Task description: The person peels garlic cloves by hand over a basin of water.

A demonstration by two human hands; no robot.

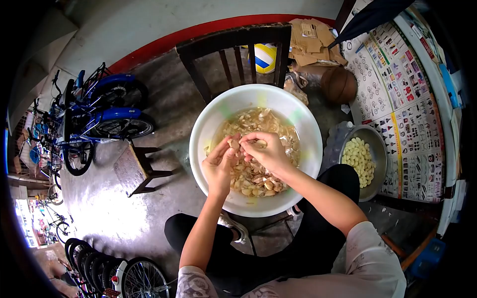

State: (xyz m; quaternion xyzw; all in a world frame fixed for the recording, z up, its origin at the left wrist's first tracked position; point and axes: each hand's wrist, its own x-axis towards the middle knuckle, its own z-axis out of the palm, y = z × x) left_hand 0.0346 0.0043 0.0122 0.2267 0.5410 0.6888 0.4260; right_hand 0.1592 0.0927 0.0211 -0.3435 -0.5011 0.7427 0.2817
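A wide white basin (199,169) holds water with many garlic cloves and loose skins (263,181) in it. Over its middle, my left hand (218,161) pinches a garlic clove (233,143) between its fingertips. My right hand (268,151) meets it from the right, thumb and forefinger closed at the edge of that clove. Another pale clove (260,143) shows within the curl of my right hand. To the right of the basin, a metal bowl (381,154) holds many peeled, cream-coloured cloves (357,159).
A dark wooden chair (233,37) stands behind the basin, with a volleyball (263,58), cardboard (310,42) and a basketball (339,85) nearby. On the left are a small stool (134,169) and blue bicycles (114,121). Tyres (92,263) lie at lower left.
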